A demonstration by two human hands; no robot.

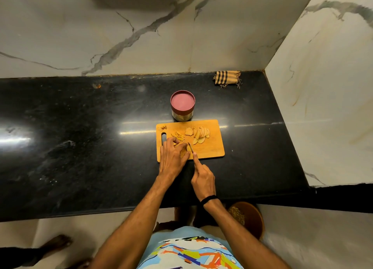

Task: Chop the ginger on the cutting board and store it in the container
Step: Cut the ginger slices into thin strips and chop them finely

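Gripped a small slim knife [190,147] in the right grip [202,178], forefinger extended; pinched a pale ginger piece [184,153] in the left grip [174,155] on the orange wooden cutting board [212,147].

Warm, rather dim indoor light falls from overhead. The polished black countertop [70,168] throws back hard glare: a broad white patch at its left end and a thin streak on either side of the cutting board [212,147]. Wide-angle distortion bows the counter edges and the marble wall [121,36]. Detail is soft throughout.
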